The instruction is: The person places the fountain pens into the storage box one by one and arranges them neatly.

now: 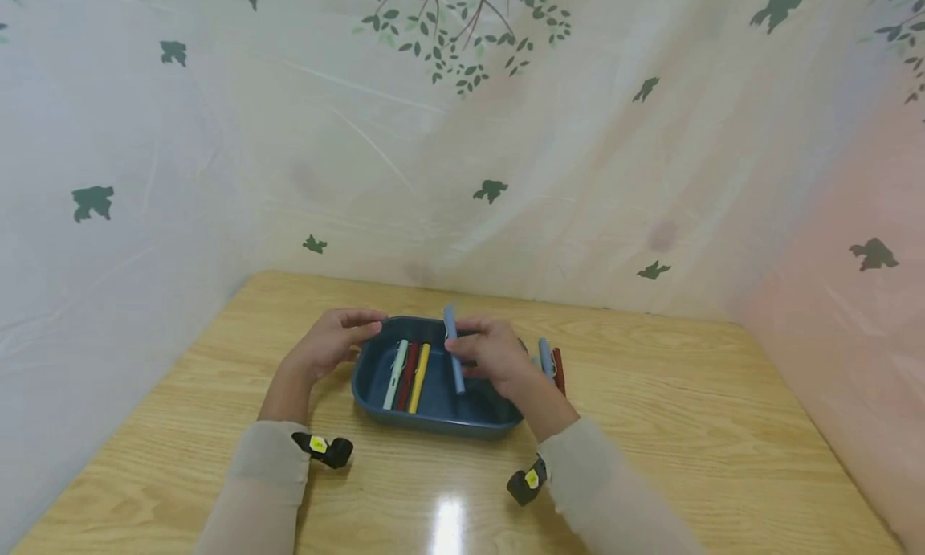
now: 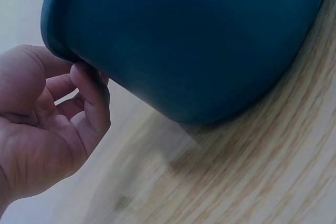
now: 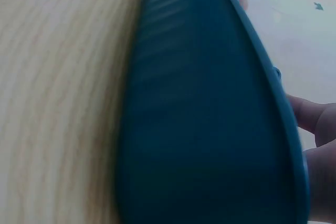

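The right hand (image 1: 497, 354) pinches a slim, straight, light-blue pen (image 1: 456, 373), tilted above a smooth dark-blue rounded-rectangular tray (image 1: 441, 426) holding mint-green, dark-red and yellow pens (image 1: 408, 378); the left hand (image 1: 328, 342) grips its left end.

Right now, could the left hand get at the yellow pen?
Probably yes: the left hand is at the tray, and nothing covers the yellow pen, though a red pen and pale green pen lie between.

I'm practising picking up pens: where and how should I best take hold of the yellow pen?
Probably around the middle of the yellow pen, from above and its right: it lies slim and lengthwise, the red pen close on its left, bare tray floor on its right.
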Available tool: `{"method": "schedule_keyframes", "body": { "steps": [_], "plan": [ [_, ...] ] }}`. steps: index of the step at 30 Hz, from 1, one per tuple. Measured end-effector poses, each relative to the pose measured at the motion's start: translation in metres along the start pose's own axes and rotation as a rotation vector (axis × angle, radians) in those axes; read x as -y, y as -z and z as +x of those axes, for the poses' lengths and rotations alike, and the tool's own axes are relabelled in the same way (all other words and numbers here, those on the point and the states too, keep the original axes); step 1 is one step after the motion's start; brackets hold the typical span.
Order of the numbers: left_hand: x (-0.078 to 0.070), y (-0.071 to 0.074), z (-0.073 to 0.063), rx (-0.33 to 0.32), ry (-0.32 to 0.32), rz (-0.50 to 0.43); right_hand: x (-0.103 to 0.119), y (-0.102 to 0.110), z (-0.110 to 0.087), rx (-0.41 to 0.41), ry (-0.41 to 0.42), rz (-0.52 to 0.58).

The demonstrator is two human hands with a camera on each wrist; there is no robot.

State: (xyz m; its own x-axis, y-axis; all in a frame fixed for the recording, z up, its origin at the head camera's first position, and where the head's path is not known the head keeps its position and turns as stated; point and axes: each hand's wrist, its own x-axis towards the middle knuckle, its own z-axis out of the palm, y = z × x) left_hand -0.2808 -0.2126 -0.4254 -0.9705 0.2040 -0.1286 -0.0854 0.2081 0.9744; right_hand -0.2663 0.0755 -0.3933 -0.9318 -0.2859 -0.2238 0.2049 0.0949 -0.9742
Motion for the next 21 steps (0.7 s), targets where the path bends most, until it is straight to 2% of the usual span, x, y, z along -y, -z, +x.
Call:
{"method": "schedule_keyframes", "body": {
  "steps": [13,21],
  "plan": [
    [0.001,-0.001,0.001,0.001,0.000,-0.003,-0.015,-0.014,0.002,0.012,-0.039,0.013],
    [0.002,-0.001,0.002,-0.010,0.013,0.003,-0.021,-0.020,0.001,0.058,-0.071,-0.003]
  ]
}}
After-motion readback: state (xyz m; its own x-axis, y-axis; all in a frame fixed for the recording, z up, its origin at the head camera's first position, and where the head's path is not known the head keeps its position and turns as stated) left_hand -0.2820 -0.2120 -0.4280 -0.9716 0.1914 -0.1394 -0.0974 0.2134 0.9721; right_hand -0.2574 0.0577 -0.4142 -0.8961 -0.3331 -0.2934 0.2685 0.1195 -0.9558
